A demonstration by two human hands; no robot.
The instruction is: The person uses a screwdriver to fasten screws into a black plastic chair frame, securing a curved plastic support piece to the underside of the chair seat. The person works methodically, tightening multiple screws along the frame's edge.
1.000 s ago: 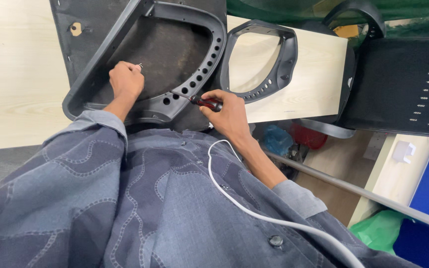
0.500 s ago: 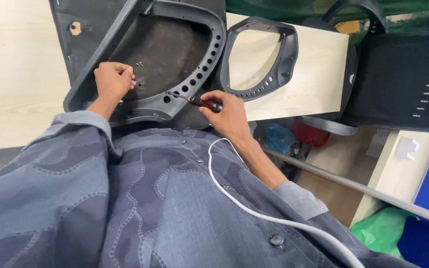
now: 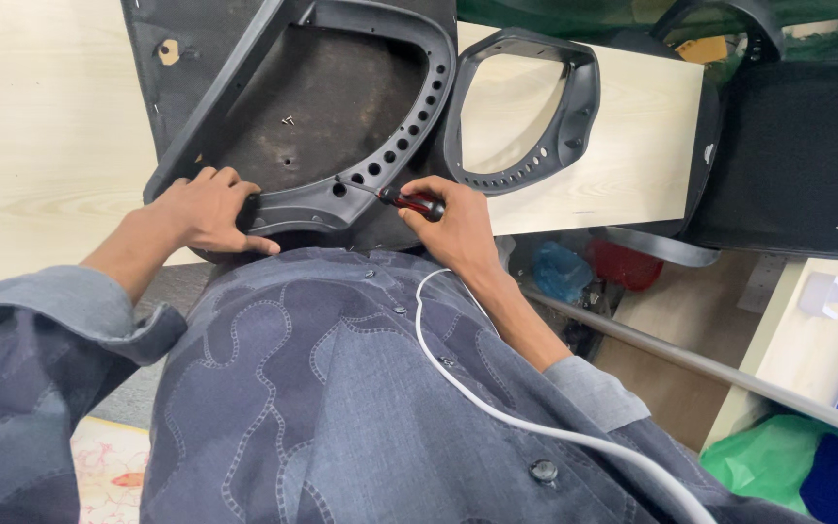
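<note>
Looking down at the bench: a pale wooden table [image 3: 41,146] carries the work, and every place below is given relative to the seat base.
Seat base: big black chair seat [image 3: 332,87] lying underside up, its near edge over the table's front edge and against the person's lap — by its look heavy, stiff and awkward, better steadied by its rim than lifted.
Armrest frame: dark grey plastic loop [image 3: 380,184] laid on the seat base, with a row of holes along its curve — rigid and probably light, smooth enough to slide, so I'd judge the thick lower bar the place to pin it.
Second frame: a matching loop [image 3: 574,116] just right of the seat base, flat on the table, untouched.
Left hand: left hand [image 3: 210,209] at the seat base's near-left corner, fingers curled together and clamped over the frame's lower bar.
Right hand: right hand [image 3: 453,223] at the near-right edge, fingers closed around the tool.
Screwdriver: red-and-black handle [image 3: 421,204], thin shaft aimed at a hole in the frame — light, hard, gripped at the handle.
Loose screws: tiny bright screws [image 3: 288,120] on the seat base's centre panel — easily scattered.
</note>
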